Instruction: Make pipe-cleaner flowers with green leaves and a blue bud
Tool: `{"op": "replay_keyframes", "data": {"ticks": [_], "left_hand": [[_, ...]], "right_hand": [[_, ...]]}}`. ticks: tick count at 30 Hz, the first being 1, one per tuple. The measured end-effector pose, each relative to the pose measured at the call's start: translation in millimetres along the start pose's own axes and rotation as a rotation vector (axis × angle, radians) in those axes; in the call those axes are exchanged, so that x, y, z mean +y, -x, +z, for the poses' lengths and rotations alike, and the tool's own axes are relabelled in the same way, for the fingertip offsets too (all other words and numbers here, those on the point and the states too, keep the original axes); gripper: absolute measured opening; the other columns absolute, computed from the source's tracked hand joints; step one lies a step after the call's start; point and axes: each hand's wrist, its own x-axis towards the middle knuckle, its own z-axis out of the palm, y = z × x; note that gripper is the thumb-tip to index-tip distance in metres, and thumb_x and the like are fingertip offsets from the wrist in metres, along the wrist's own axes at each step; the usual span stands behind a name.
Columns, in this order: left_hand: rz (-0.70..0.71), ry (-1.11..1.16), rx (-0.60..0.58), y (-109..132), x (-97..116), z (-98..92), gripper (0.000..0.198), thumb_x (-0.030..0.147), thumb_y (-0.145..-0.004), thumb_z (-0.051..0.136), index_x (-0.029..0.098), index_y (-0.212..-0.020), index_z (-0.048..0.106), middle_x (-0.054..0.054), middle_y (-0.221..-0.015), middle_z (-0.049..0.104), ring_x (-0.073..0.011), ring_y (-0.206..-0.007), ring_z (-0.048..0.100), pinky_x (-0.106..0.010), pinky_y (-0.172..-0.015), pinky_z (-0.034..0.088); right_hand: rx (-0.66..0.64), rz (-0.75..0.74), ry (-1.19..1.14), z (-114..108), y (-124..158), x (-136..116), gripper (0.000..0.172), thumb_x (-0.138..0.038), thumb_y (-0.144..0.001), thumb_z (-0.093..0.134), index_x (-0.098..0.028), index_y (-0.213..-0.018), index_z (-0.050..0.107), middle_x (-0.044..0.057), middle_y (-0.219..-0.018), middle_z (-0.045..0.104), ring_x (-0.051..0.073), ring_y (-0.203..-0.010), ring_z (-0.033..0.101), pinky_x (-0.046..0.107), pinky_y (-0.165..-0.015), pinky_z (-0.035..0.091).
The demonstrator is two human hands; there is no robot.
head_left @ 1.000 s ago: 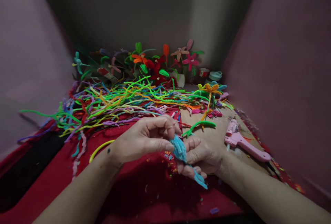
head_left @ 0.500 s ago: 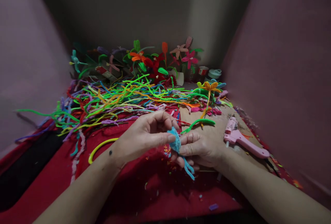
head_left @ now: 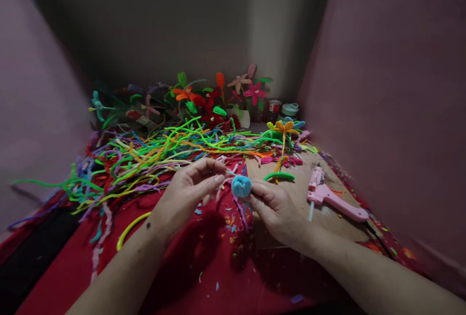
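Observation:
My right hand pinches a light-blue fuzzy pipe-cleaner piece between thumb and fingers. The piece is bunched into a small cup shape with a hollow at its top, and a bit of blue hangs under it. My left hand is just left of it, fingers curled and thumb a little apart, not touching the blue cup. A thin pale strand shows between the left fingertips and the cup; I cannot tell whether it is held. A green pipe-cleaner leaf lies beyond my right hand.
A pink glue gun lies on a cardboard sheet at right. Many loose pipe cleaners spread across the red cloth. Pipe-cleaner flowers stand at the back beside a lidded jar. Small scraps dot the cloth.
My left hand has let go of the blue piece and drawn left. The piece is now turned with its hollow top showing, in my right hand. The view has shifted slightly.

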Motion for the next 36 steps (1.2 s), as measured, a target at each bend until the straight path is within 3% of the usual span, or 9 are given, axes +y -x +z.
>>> {"op": "replay_keyframes", "data": {"ticks": [3,5,8,12,20,28,31,34,36], "left_hand": [[-0.012,-0.034,0.007,-2,-2,-1.4,0.016,0.031,-0.074,0.066,0.017,-0.082,0.063,0.003,-0.061,0.057,-0.0072,-0.049,0.046,-0.019,-0.047,0.035],[-0.022,-0.041,0.068,-4,-2,-4.3,0.015,0.030,-0.073,0.067,0.016,-0.079,0.063,0.003,-0.060,0.057,-0.0062,-0.048,0.045,-0.018,-0.046,0.034],[-0.016,-0.004,0.190,-8,-1,-11.3,0.015,0.028,-0.070,0.068,0.016,-0.079,0.063,0.003,-0.060,0.058,-0.0055,-0.046,0.046,-0.017,-0.043,0.032],[0.000,0.089,0.281,-15,-3,-19.6,0.018,0.024,-0.065,0.071,0.015,-0.078,0.062,0.001,-0.064,0.062,-0.0047,-0.043,0.046,-0.016,-0.041,0.033],[0.020,0.063,0.342,-21,-5,-28.9,0.020,0.023,-0.061,0.070,0.013,-0.076,0.062,0.000,-0.063,0.063,-0.0050,-0.042,0.047,-0.016,-0.039,0.033],[0.015,-0.007,0.380,-16,3,-46.3,0.021,0.024,-0.058,0.071,0.014,-0.075,0.063,0.001,-0.063,0.063,-0.0057,-0.042,0.048,-0.017,-0.039,0.033],[-0.002,-0.185,0.349,-18,4,-47.7,0.019,0.027,-0.060,0.069,0.015,-0.073,0.062,0.004,-0.053,0.057,-0.0066,-0.039,0.044,-0.018,-0.039,0.031],[0.034,-0.603,0.315,-19,4,-57.3,0.014,0.030,-0.064,0.064,0.017,-0.071,0.065,0.002,-0.053,0.058,-0.0104,-0.046,0.049,-0.021,-0.046,0.036],[0.048,-0.914,0.192,-18,0,-69.2,0.014,0.032,-0.065,0.061,0.020,-0.069,0.069,0.000,-0.063,0.066,-0.0151,-0.058,0.058,-0.024,-0.056,0.042]], "right_hand": [[0.047,-0.041,0.014,-1,2,0,0.018,-0.021,-0.089,0.046,-0.016,-0.080,0.060,0.003,-0.077,0.055,0.012,-0.068,0.046,0.025,-0.065,0.038],[0.065,0.028,-0.072,-3,2,1,0.020,-0.026,-0.089,0.048,-0.016,-0.076,0.060,0.002,-0.072,0.053,0.010,-0.061,0.042,0.023,-0.057,0.036],[0.095,0.191,-0.354,-9,-2,2,0.023,-0.036,-0.086,0.052,-0.016,-0.080,0.062,0.001,-0.071,0.054,0.007,-0.051,0.038,0.021,-0.045,0.030],[0.205,0.283,-0.682,-21,-15,0,0.015,-0.031,-0.079,0.061,-0.015,-0.081,0.063,0.001,-0.073,0.060,0.004,-0.044,0.039,0.018,-0.038,0.028],[0.261,0.385,-0.911,-44,-32,-15,0.008,-0.020,-0.072,0.065,-0.014,-0.078,0.064,0.002,-0.075,0.064,0.003,-0.045,0.043,0.014,-0.034,0.029],[0.263,0.425,-1.134,-73,-32,-17,0.009,-0.014,-0.081,0.057,-0.017,-0.078,0.064,0.000,-0.078,0.061,0.002,-0.047,0.044,0.009,-0.031,0.028],[0.254,0.447,-1.201,-73,-34,-11,0.010,-0.013,-0.082,0.055,-0.017,-0.079,0.064,0.000,-0.077,0.061,0.001,-0.047,0.044,0.007,-0.030,0.026],[0.202,0.467,-1.172,-62,-34,-2,0.006,-0.014,-0.080,0.060,-0.017,-0.079,0.065,0.000,-0.077,0.062,0.002,-0.048,0.045,0.008,-0.031,0.028],[0.167,0.486,-1.155,-52,-31,6,0.004,-0.017,-0.076,0.064,-0.017,-0.080,0.065,0.000,-0.076,0.062,0.002,-0.048,0.046,0.009,-0.032,0.030]]}}
